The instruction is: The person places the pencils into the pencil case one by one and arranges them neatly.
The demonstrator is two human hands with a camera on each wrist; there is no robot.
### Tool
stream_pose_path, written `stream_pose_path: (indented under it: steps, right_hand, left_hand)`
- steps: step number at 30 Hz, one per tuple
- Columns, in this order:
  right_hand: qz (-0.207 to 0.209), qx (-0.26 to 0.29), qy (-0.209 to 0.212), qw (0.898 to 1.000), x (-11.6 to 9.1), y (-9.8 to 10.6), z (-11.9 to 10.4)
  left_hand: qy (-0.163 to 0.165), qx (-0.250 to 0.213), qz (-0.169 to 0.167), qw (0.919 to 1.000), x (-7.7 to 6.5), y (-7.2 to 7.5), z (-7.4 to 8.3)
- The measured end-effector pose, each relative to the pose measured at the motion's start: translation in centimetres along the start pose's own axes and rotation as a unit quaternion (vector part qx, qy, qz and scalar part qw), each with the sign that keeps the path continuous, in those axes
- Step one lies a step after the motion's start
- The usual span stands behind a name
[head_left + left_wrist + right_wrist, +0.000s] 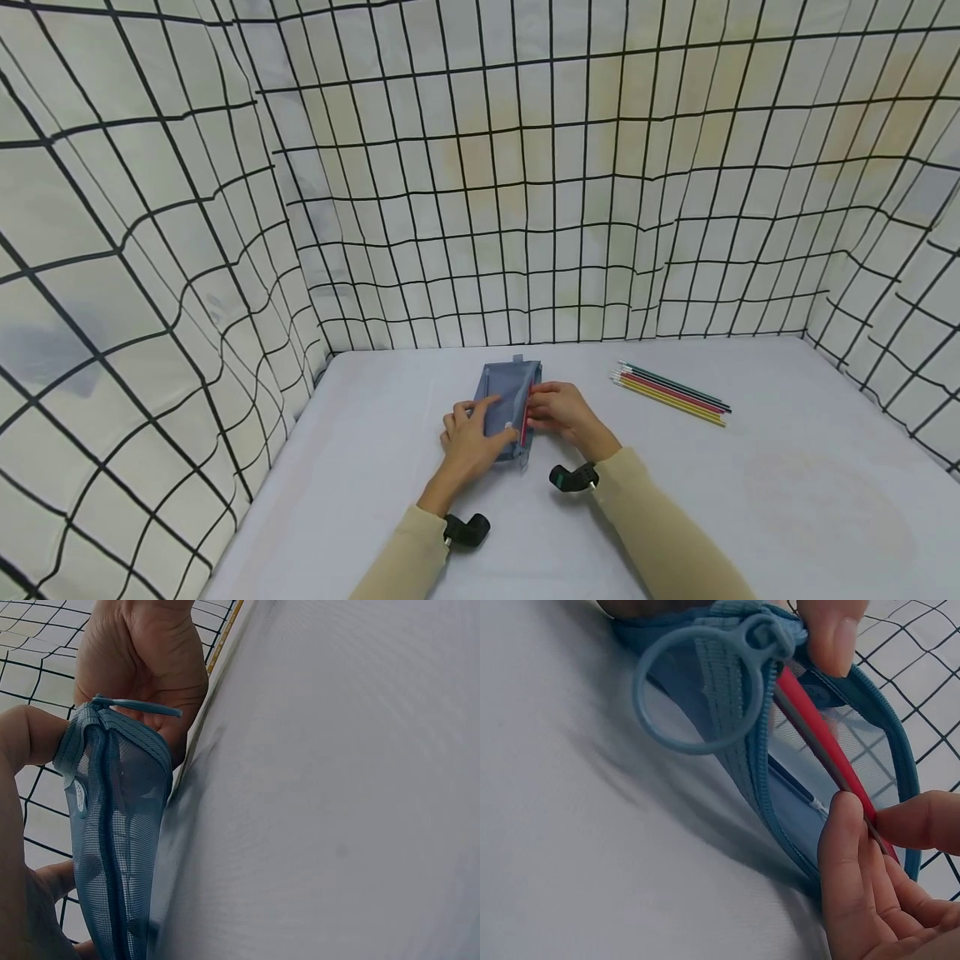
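A blue mesh pencil case lies on the table with its zip open along the right side. My left hand holds it, fingers spread over the top and the thumb at the zip edge. In the right wrist view, my right hand pinches a red pencil between thumb and fingers; the pencil lies inside the opening. A dark blue pencil with a pale end shows deeper in the case. The ring-shaped zip pull hangs at the near end, close to a left fingertip.
To the right on the white table, several colored pencils in green, red and yellow lie side by side. Black netting over white sheeting stands along the back and both sides. Each wrist wears a small black camera.
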State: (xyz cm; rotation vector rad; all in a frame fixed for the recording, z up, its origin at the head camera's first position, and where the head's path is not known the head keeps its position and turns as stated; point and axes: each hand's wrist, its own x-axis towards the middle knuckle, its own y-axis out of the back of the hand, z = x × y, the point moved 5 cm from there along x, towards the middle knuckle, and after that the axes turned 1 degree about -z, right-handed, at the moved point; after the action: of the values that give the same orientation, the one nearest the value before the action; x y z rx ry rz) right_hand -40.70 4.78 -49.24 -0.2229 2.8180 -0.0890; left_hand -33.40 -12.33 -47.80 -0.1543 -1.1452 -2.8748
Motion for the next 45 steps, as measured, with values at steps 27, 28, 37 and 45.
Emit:
stream_pose_path:
  steps: [27,28,37,45]
  right_hand:
    - [0.020,-0.059,0.036,0.997,-0.5,1.2,-0.8]
    - [0.025,-0.065,0.039,0.997,-0.6,1.4,-0.9]
    - [0.040,-0.165,0.073,0.983,-1.2,4.3,-3.1]
    - [0.024,-0.300,0.151,0.942,-2.4,7.2,-3.9]
  left_hand:
    - [0.002,-0.006,0.001,1.0000,0.0,0.0,-0.2]
    - [0.002,-0.006,0.001,1.0000,0.0,0.0,-0.2]
    - [0.000,-0.008,0.002,1.0000,0.1,-0.2,-0.2]
    - [-0.001,-0.017,0.001,0.9999,-0.1,0.0,-0.1]
